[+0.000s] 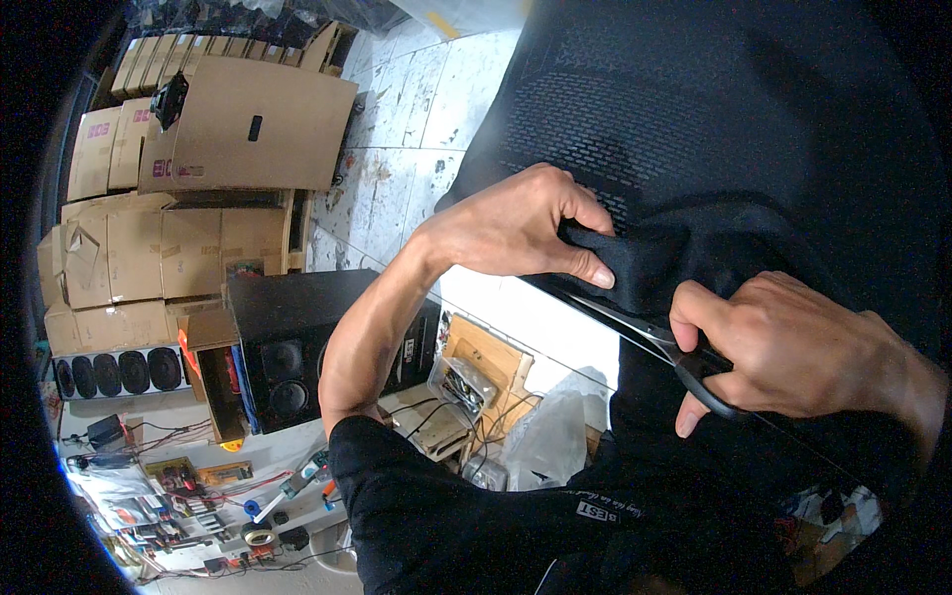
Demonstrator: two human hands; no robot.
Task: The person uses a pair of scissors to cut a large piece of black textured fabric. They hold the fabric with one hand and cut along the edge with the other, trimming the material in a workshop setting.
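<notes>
A pair of scissors with black handles is gripped in my right hand, its fingers and thumb at the handle loops. The metal blades point left along the edge of a black fabric sheet. My left hand pinches a bunched fold of this fabric between thumb and fingers, just beyond the blade tips. Part of the sheet has a perforated, mesh-like pattern. The dark cloth makes it hard to tell whether the blades are cutting into it.
Stacked cardboard boxes stand at the upper left beside a pale tiled floor. A black speaker cabinet sits below them. Tools and cables lie at the lower left. A clear plastic bag is near my body.
</notes>
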